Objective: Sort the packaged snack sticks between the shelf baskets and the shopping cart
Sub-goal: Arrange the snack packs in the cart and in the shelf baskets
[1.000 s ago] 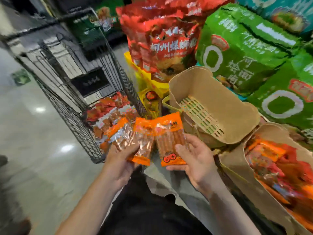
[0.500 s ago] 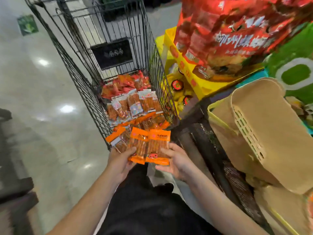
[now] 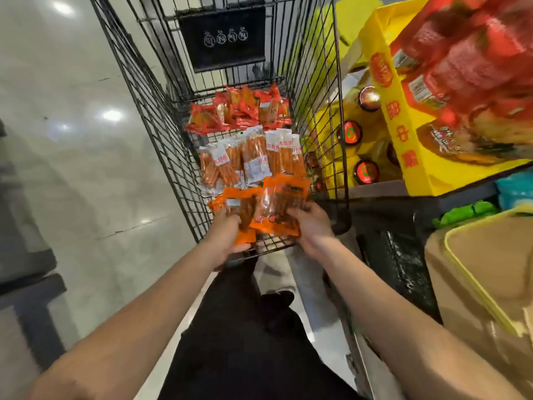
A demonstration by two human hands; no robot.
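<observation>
Both hands hold a bunch of orange snack stick packets (image 3: 272, 206) over the near end of the black wire shopping cart (image 3: 150, 111). My left hand (image 3: 227, 235) grips the packets on the left side, my right hand (image 3: 308, 226) grips the ones on the right. On the cart floor lie white-labelled stick packets (image 3: 253, 157) in the middle and red packets (image 3: 239, 111) at the far end. A tan shelf basket (image 3: 490, 272) with a yellow rim sits at the right edge.
A yellow display box (image 3: 403, 134) with big red bags (image 3: 476, 67) stands right of the cart, yellow jars with red lids (image 3: 366, 171) below it. Polished grey floor (image 3: 72, 168) stretches left. A dark bench edge (image 3: 26, 272) is at far left.
My view and both hands have swung left from the shelf baskets to the cart. The fanned orange packets are now bunched together and lowered over the cart's near end.
</observation>
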